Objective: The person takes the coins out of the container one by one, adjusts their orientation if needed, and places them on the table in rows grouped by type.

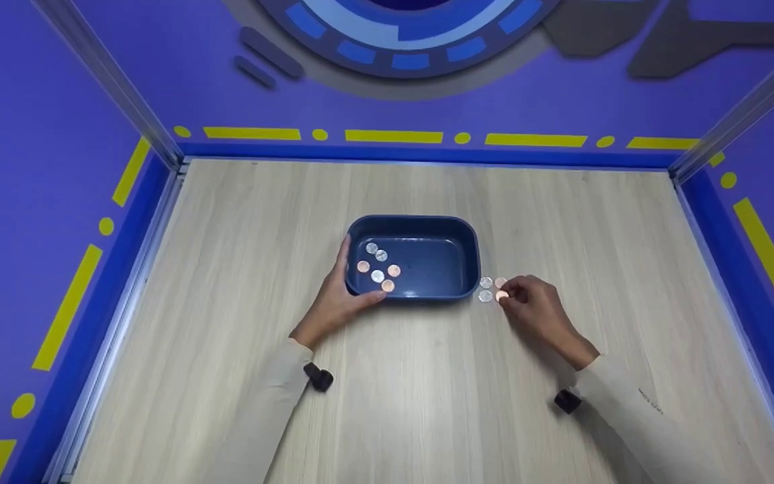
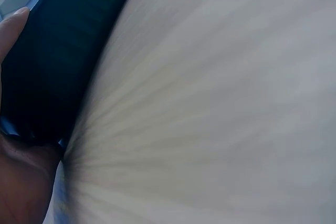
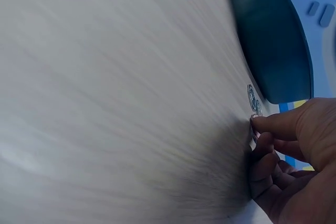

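Note:
A dark blue rectangular plastic container point(image 1: 437, 269) stands on the table with several silver and copper coins point(image 1: 377, 275) lying in its left half. My left hand point(image 1: 340, 296) grips its front left corner, thumb along the front wall and fingers against the left wall. Just off the container's right side, two silver coins point(image 1: 486, 283) lie one behind the other, with a copper coin point(image 1: 500, 282) beside them. My right hand point(image 1: 538, 309) pinches another copper coin point(image 1: 502, 296) between thumb and forefinger, low at the tabletop; the fingertips partly cover it.
The pale wood table point(image 1: 387, 390) is enclosed by blue-purple walls point(image 1: 414, 107) with yellow markings at the back and both sides. Metal frame strips point(image 1: 118, 296) run along its edges. A small black device point(image 1: 567, 401) sits at the right wrist, another point(image 1: 318, 378) at the left.

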Available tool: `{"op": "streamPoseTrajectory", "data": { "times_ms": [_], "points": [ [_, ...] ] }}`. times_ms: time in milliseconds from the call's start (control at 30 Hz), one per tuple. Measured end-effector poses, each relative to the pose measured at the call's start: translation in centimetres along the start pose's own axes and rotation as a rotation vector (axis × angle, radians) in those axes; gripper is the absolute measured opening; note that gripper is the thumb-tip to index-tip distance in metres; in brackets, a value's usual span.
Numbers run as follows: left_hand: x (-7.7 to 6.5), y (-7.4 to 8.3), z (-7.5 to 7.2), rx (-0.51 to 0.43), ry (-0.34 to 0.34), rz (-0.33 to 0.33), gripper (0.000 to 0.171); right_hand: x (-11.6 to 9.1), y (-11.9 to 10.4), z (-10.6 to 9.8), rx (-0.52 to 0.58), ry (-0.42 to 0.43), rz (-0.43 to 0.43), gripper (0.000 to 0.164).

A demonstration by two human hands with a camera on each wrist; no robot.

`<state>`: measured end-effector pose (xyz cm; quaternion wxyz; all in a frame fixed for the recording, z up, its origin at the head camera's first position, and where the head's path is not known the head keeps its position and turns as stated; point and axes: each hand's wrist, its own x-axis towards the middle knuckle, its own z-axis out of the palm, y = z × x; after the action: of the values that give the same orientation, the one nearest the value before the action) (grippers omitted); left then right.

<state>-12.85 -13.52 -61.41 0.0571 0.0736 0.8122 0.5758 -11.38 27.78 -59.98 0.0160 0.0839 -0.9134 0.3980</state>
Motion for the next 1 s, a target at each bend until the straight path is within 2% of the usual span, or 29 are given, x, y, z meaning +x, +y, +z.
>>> {"op": "streamPoseTrajectory", "data": {
  "times_ms": [267, 533, 1000],
  "points": [
    [0.1, 0.0, -0.1, -0.006, -0.005, 0.006, 0.138, 0.4, -0.3, -0.4, 0.000, -0.021, -0.008, 0.013],
    [0.1, 0.1, 0.0, -0.021, 0.002, 0.014, 0.136, 1.5, -1.7, -1.3, 0.026, -0.036, 0.011, 0.014],
    [0.1, 0.1, 0.0, -0.013, 0.002, 0.015, 0.136, 4.0, -5.6, -2.6, 0.063, -0.030, -0.116, 0.019]
  ]
}}
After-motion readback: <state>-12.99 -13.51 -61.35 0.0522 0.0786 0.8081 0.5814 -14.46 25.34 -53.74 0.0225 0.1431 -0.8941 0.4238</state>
